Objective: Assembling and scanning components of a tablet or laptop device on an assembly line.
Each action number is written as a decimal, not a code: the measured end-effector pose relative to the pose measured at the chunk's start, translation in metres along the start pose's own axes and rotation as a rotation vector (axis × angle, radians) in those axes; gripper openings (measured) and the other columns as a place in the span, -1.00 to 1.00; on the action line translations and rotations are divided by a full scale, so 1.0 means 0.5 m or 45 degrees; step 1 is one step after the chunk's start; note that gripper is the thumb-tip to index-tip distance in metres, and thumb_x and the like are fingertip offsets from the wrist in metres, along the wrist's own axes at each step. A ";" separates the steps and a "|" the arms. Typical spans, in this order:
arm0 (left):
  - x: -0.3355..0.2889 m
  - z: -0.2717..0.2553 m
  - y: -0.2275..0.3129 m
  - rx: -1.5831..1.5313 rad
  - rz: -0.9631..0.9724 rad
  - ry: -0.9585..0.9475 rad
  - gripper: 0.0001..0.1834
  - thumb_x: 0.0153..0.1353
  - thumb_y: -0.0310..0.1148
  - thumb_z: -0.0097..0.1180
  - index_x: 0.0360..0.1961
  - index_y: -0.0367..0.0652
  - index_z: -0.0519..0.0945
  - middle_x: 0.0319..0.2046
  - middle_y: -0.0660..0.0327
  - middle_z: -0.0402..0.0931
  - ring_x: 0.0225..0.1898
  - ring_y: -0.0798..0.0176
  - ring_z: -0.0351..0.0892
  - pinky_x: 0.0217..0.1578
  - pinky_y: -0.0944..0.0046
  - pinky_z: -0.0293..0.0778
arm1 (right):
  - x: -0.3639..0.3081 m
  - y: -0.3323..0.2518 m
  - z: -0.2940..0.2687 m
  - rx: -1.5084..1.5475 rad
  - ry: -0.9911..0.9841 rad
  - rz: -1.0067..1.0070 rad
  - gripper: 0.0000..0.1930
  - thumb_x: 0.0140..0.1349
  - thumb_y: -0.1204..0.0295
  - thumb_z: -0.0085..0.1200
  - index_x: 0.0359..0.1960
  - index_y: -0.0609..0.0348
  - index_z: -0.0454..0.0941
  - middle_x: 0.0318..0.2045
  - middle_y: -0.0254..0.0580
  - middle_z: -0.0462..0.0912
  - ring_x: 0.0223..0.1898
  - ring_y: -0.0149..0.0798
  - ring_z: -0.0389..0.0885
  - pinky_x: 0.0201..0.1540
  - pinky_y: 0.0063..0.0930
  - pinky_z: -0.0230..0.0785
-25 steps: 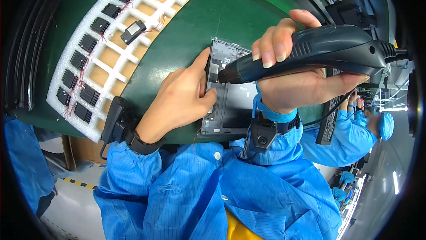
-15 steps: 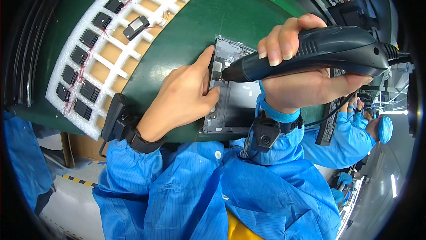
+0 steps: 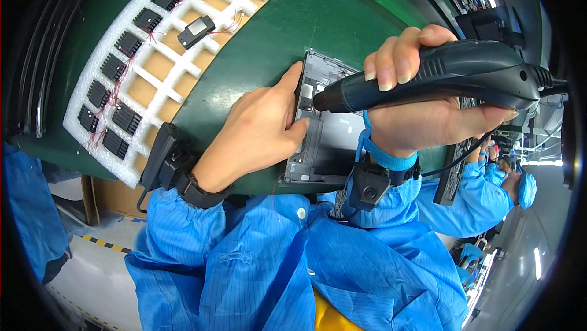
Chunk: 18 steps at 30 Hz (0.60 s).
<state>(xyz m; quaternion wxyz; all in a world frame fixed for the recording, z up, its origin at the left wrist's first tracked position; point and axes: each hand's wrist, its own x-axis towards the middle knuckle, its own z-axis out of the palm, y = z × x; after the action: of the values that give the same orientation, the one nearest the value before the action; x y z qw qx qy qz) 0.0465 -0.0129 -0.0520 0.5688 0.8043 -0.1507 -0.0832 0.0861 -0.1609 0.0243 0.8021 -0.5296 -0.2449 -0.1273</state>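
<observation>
My right hand (image 3: 416, 120) is wrapped round a black corded electric screwdriver (image 3: 465, 77), held nearly level. Its tip comes down on the upper left part of a flat black device casing (image 3: 330, 147); the screw under the tip cannot be made out. Along the casing's left edge my left hand (image 3: 260, 129) grips it, index finger stretched up the side and thumb resting on the near part. The casing lies open on the green table, showing a grey inner frame, small parts and thin wires. The screwdriver and right wrist cover its right side.
To the left lies a white foam tray (image 3: 177, 92) with several black speaker-like modules (image 3: 148, 20) on red wires; one module (image 3: 196, 32) rests across its dividers. A black slotted bar (image 3: 451, 178) is at the table's right. Another person in blue (image 3: 474, 199) works beyond it.
The whole view has shifted slightly, so table things appear a little further right. Both hands keep their places on the casing and screwdriver, and the tip stays at the same area.
</observation>
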 end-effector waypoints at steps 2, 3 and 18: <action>-0.002 -0.001 0.000 0.000 0.017 0.011 -0.26 -0.05 -0.51 0.16 0.20 -0.46 0.19 -0.67 0.11 0.31 -0.63 0.23 0.32 -0.54 0.27 0.26 | -0.001 0.000 0.009 -0.022 -0.029 0.006 0.02 -0.14 -0.60 -0.55 -0.29 0.21 0.48 -0.66 -0.26 0.40 -0.69 -0.35 0.33 -0.61 -0.46 0.21; -0.003 -0.002 0.000 0.001 0.034 0.020 -0.26 -0.05 -0.51 0.16 0.20 -0.46 0.19 -0.67 0.10 0.32 -0.63 0.22 0.33 -0.54 0.25 0.27 | -0.002 0.000 0.012 -0.043 -0.056 0.010 0.02 -0.14 -0.60 -0.55 -0.30 0.21 0.47 -0.67 -0.25 0.40 -0.69 -0.34 0.34 -0.61 -0.46 0.22; -0.003 0.005 -0.011 0.038 0.030 0.066 -0.28 -0.06 -0.49 0.13 0.22 -0.18 0.24 -0.66 0.10 0.35 -0.60 0.11 0.40 -0.53 0.16 0.31 | 0.023 0.018 0.050 -0.283 0.095 0.116 0.21 -0.19 -0.63 -0.66 -0.16 0.47 0.43 -0.74 -0.23 0.37 -0.72 -0.34 0.29 -0.62 -0.49 0.18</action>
<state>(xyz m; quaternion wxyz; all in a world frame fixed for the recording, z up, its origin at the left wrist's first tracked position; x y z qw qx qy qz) 0.0450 -0.0131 -0.0580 0.5615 0.8127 -0.1466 -0.0534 0.0936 -0.1339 0.0309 0.7520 -0.6207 -0.1748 -0.1368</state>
